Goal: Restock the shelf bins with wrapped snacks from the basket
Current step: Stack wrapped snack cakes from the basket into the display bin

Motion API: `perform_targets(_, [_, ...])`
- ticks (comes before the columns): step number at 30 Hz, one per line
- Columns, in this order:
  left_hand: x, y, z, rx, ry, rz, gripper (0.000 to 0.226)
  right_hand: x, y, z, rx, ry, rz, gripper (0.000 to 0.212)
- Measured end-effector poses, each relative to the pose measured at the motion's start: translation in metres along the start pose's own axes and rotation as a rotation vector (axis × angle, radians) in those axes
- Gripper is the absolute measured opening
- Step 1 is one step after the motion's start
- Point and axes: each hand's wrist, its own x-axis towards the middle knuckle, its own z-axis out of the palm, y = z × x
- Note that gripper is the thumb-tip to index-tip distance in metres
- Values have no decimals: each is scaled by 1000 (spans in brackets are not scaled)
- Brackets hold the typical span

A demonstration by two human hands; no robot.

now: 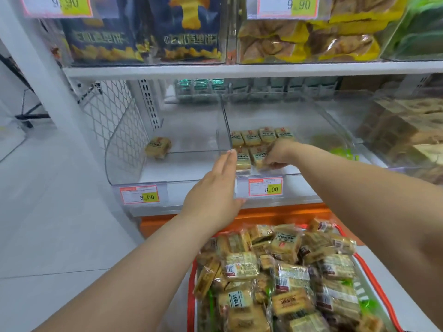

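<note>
Yellow-wrapped snacks [280, 281] fill the basket [374, 281] at the bottom right of my view, piled loosely up to its orange-red rim. Above it, in the middle clear bin [294, 172] of the lower shelf, I see a few of the same snacks laid flat: a back row of four [260, 135] and a front row of two or three, side by side. My right hand [279, 154] reaches inside this bin with the fingers curled down on the front snack [259, 157], so it grips that packet at the right end of the front row. My left hand [215, 190] is flat, fingers straight and together, in front of the divider [226, 127] between the two bins; it holds nothing, and I cannot tell if the fingertips touch the plastic. The left bin [124, 149] holds only one snack [158, 146], which lies near its left wall. Each bin has a price label [265, 186] marked 8.00 on the front. To the right, another bin [407, 130] is full of brown packets. On the upper shelf [239, 69] stand dark blue bags [146, 32] and yellow bags [309, 41] behind clear fronts.
</note>
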Motion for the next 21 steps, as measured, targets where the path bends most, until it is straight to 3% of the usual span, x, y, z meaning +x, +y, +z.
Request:
perform_targets(9, [4, 1, 0, -13, 7, -3, 97, -1, -6, 7, 231, -98, 12, 8])
perform_targets(12, [2, 3, 1, -1, 5, 1, 97, -5, -3, 2, 283, -130, 18, 21])
perform_targets(16, [1, 4, 2, 41, -9, 0, 96, -12, 2, -2, 347, -177, 6, 19])
perform_targets(21, [0, 4, 0, 65, -33, -7, 95, -19, 12, -11, 262, -150, -15, 32])
